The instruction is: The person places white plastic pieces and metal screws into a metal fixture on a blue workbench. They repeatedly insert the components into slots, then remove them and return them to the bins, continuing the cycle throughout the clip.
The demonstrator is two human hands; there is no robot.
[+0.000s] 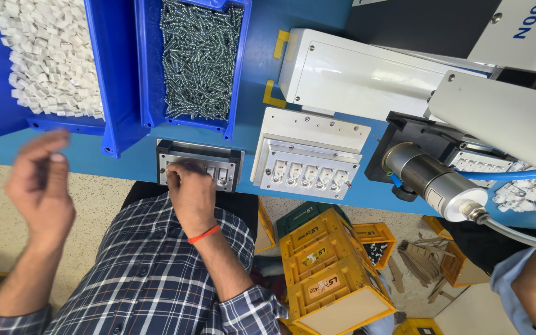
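Note:
My right hand (190,193), with a red thread at the wrist, lies on a small grey metal fixture (227,166) at the blue bench's near edge. Its fingertips cover the fixture's left slots, and two small white and metal parts (217,178) show in the slots beside them. What the fingers pinch is hidden. My left hand (40,186) is raised off the bench at the left, blurred, with fingers loosely curled. It is below a blue bin of small white plastic pieces (51,56). Nothing can be made out in it.
A second blue bin of screws (198,59) stands behind the fixture. To the right are a white fixture plate with several seated parts (308,174), a white machine housing (355,74) and a metal cylinder with a cable (432,180). Yellow crates (327,273) sit on the floor. Another person's blue-sleeved arm (535,285) is at the lower right.

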